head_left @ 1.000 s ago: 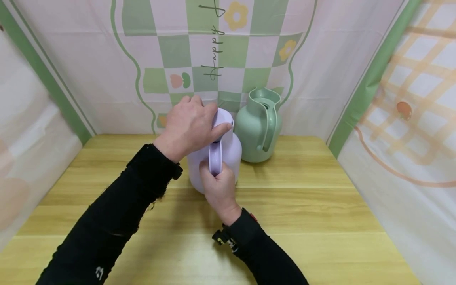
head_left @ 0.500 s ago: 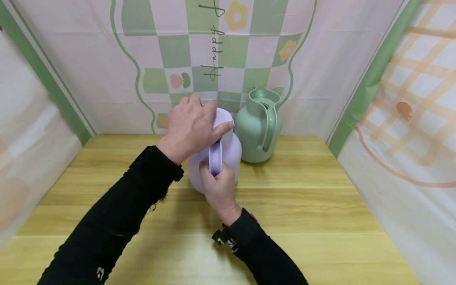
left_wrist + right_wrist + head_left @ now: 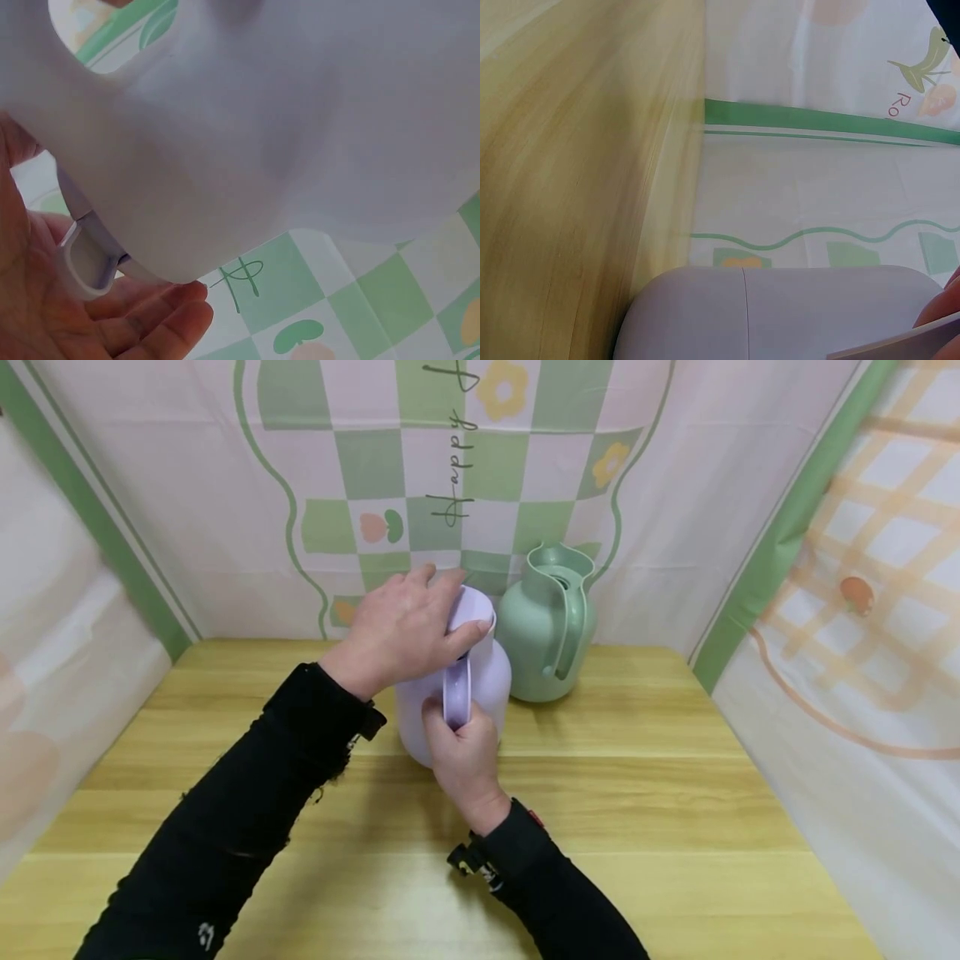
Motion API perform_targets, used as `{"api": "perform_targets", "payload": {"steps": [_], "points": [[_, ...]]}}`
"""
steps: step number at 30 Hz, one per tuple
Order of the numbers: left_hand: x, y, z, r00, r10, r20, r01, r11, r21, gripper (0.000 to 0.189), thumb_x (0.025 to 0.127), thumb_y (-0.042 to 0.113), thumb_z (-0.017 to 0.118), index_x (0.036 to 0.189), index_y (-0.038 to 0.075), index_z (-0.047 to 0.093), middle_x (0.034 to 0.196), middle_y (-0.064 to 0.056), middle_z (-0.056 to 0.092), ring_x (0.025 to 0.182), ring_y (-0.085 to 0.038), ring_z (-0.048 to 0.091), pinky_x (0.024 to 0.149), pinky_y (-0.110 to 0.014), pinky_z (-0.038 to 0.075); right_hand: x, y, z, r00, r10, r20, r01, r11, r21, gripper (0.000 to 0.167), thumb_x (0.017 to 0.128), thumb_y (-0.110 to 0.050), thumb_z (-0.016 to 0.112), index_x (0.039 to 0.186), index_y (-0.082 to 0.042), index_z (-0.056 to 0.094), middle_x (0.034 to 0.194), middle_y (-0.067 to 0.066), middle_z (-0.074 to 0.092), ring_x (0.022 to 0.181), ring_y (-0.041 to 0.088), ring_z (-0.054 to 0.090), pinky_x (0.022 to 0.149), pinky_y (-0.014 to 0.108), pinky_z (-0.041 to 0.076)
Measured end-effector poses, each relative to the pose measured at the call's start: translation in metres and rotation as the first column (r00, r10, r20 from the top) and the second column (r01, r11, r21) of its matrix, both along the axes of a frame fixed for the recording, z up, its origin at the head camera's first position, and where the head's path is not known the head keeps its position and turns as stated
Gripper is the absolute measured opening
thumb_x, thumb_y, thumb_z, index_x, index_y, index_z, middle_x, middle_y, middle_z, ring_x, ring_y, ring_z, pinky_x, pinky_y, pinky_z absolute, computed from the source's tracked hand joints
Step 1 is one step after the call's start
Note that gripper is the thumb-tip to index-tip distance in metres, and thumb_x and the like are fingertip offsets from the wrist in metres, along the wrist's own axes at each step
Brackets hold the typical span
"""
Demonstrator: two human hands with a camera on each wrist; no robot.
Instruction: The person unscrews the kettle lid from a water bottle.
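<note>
A lilac thermos jug (image 3: 491,681) stands upright on the table, its handle (image 3: 457,689) toward me. My right hand (image 3: 467,756) grips the lower part of that handle, thumb on the left side; only its fingertips (image 3: 941,309) show in the right wrist view. My left hand (image 3: 405,631) holds the jug's lid (image 3: 474,607) from the left, with the thumb across the near edge and the fingers over the far side. Seen from the left wrist, the fingers lie loosely bent around a small lilac spout-like part (image 3: 91,262) at the jug's top. The palm hides part of the lid.
A green thermos jug (image 3: 546,635) stands close behind on the right, its handle toward me and its top uncovered. The wood-grain table (image 3: 637,793) is bounded by a printed cloth at the back (image 3: 202,527) and cloth walls on both sides.
My left hand's fingers have straightened and spread a little over the lid, the index finger reaching further right. The right hand keeps its grip on the handle. Both jugs stay in place.
</note>
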State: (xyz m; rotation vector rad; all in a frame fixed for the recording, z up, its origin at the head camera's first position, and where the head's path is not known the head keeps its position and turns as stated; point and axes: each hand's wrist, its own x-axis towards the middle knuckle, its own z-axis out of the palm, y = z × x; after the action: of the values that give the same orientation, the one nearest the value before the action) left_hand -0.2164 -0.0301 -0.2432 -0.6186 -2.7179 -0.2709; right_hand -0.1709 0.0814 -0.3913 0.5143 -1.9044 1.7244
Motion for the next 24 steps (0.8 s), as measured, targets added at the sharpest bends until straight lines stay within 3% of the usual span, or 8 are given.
{"api": "perform_targets", "payload": {"steps": [7, 11, 17, 24], "points": [[-0.0008, -0.0018, 0.0039, 0.996, -0.049, 0.069, 0.052, 0.998, -0.046, 0.068, 0.102, 0.053, 0.052, 0.153, 0.008, 0.049, 0.149, -0.021, 0.055, 0.126, -0.039, 0.059, 0.101, -0.049, 0.05, -0.0007, 0.0001, -0.0013, 1.0, -0.019, -0.006, 0.019, 1.0, -0.008, 0.04, 0.097, -0.012, 0.061, 0.064, -0.01, 0.039, 0.06, -0.005, 0.032, 0.053, 0.011, 0.033, 0.051, 0.025, 0.028], [-0.0018, -0.0013, 0.0049, 0.995, -0.039, 0.089, 0.045, 0.997, -0.066, 0.063, 0.103, 0.052, 0.052, 0.149, 0.009, 0.054, 0.15, -0.017, 0.056, 0.134, -0.034, 0.055, 0.107, -0.047, 0.046, -0.0009, 0.0002, -0.0009, 1.0, -0.018, -0.012, 0.017, 1.0, -0.01, 0.04, 0.097, -0.011, 0.061, 0.064, -0.009, 0.039, 0.06, -0.005, 0.032, 0.053, 0.011, 0.033, 0.051, 0.025, 0.028], [-0.0016, -0.0007, 0.0019, 0.999, -0.015, 0.047, 0.018, 0.999, -0.044, 0.06, 0.102, 0.055, 0.053, 0.141, 0.011, 0.06, 0.142, -0.018, 0.061, 0.125, -0.037, 0.059, 0.101, -0.049, 0.049, -0.0011, 0.0005, 0.0005, 1.0, -0.001, -0.015, 0.001, 1.0, -0.007, 0.04, 0.098, -0.01, 0.059, 0.064, -0.011, 0.037, 0.059, -0.004, 0.031, 0.052, 0.01, 0.032, 0.051, 0.025, 0.027], [-0.0005, 0.002, -0.003, 0.999, 0.03, -0.026, -0.03, 1.0, -0.007, 0.054, 0.099, 0.059, 0.055, 0.12, 0.01, 0.064, 0.119, -0.019, 0.068, 0.104, -0.039, 0.064, 0.081, -0.049, 0.054, -0.0005, -0.0002, 0.0012, 1.0, -0.009, -0.013, 0.009, 1.0, -0.007, 0.041, 0.097, -0.011, 0.061, 0.064, -0.01, 0.037, 0.059, -0.004, 0.031, 0.052, 0.01, 0.031, 0.051, 0.025, 0.027]]}}
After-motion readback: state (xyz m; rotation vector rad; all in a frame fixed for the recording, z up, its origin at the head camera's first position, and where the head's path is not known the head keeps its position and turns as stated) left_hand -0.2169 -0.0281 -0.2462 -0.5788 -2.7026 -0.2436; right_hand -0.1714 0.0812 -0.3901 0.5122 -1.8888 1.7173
